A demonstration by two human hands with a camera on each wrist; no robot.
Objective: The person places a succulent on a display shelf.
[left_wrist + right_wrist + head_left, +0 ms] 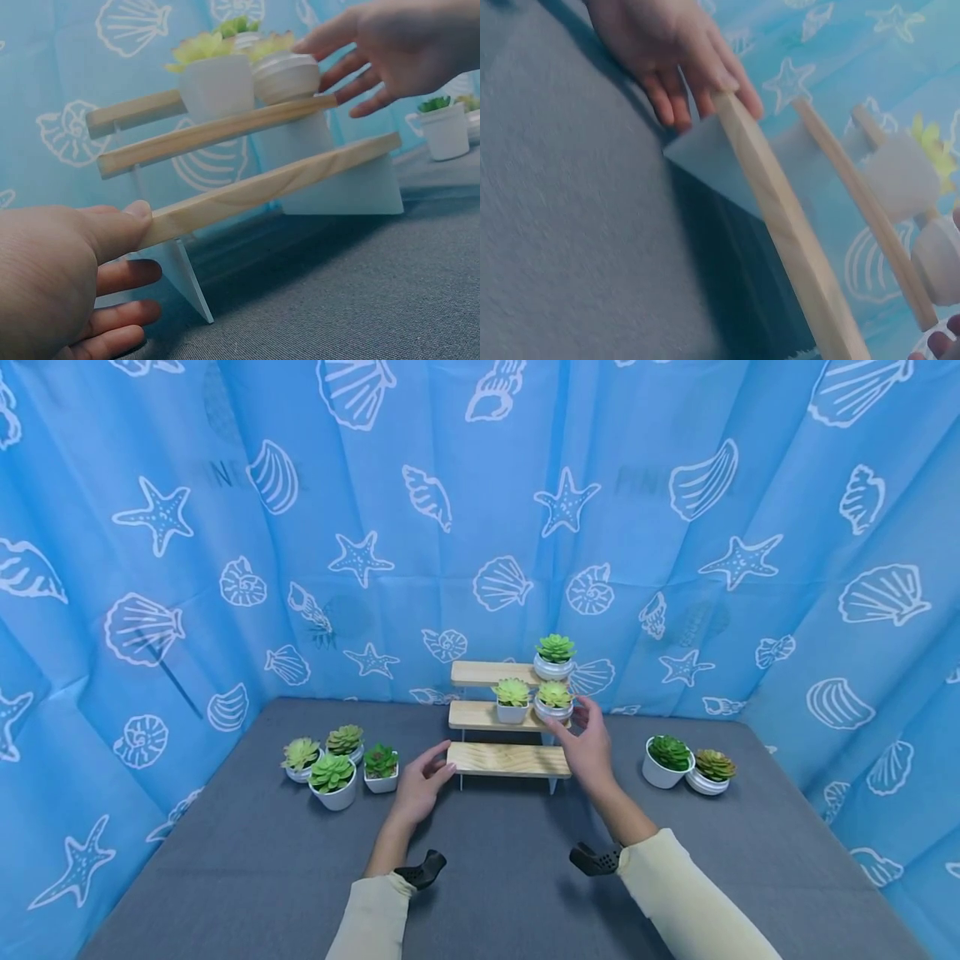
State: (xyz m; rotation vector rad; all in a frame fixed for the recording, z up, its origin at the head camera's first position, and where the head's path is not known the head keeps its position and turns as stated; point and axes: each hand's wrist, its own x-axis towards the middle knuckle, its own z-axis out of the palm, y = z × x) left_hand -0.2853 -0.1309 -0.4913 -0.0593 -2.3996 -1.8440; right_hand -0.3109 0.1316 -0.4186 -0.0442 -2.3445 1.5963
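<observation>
A three-step wooden stand [510, 758] stands mid-table against the curtain. Its top step carries one succulent pot [555, 657]. On the middle step are a square white pot [512, 702] and a round pot [554, 703]. My left hand [438, 764] lies at the left end of the bottom step [262, 187], thumb [139, 212] touching the board's end, other fingers relaxed below it. My right hand [570, 722] hovers open beside the round pot [285, 75], fingers spread and just off it. The right wrist view shows the left hand [697, 82] at the board's tip [780, 217].
Several small potted succulents [333, 779] cluster on the grey table [487, 877] left of the stand. Two more pots [666, 760] sit to the right. A blue seashell curtain [480, 527] closes in the back and both sides.
</observation>
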